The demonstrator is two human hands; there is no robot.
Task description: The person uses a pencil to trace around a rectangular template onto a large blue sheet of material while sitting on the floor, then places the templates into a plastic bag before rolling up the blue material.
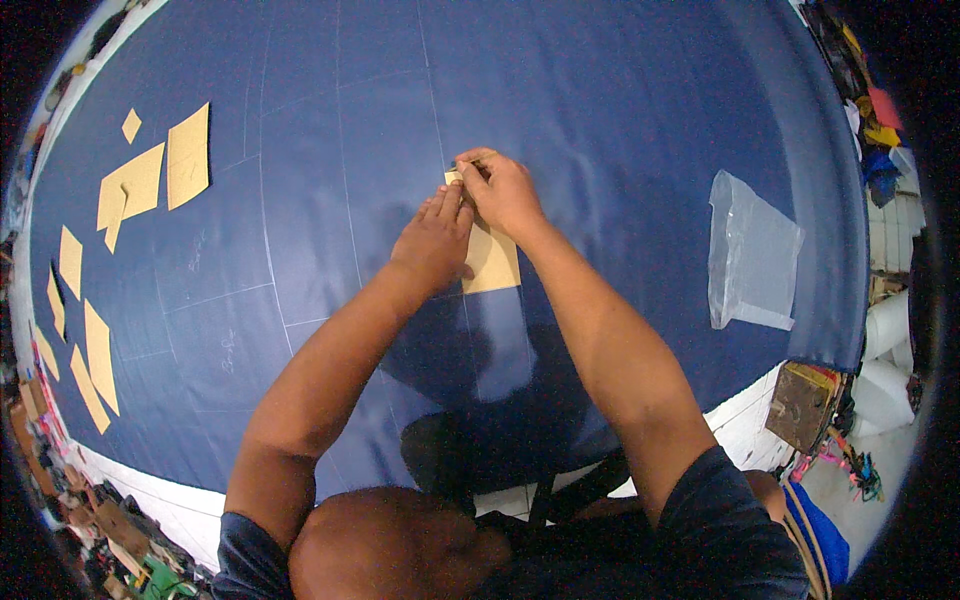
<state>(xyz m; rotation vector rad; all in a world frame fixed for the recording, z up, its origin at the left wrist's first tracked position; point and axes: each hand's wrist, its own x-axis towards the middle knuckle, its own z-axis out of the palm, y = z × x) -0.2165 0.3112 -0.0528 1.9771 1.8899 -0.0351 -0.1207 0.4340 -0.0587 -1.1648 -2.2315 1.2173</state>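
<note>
- Left hand (435, 236) laid palm-down, fingers stretched out and pointing away from the person, thumb spread to the side; flat on the card, not gripping anything that I can see.
- Under it: a tan, straight-edged card piece (493, 266), near the middle of the table; wide near end shows between the forearms, small bit of far end shows beyond the left fingertips.
- Right hand (502, 195) at the card's far end, next to the left fingertips; fingers bent, thumb and fingertips drawn close together. Can't tell whether they fully meet or have hold of something thin.
- All on a big dark blue, smooth, slightly glossy sheet (610, 110) covering the table, thin pale lines drawn across its left and middle.
- Person's left: loose tan card shapes, including a small diamond (131, 126), a larger four-sided panel (189, 156), and narrow strips near the edge.
- Person's right: crumpled translucent plastic piece (765, 250), lying flat, well apart from both hands.
</note>
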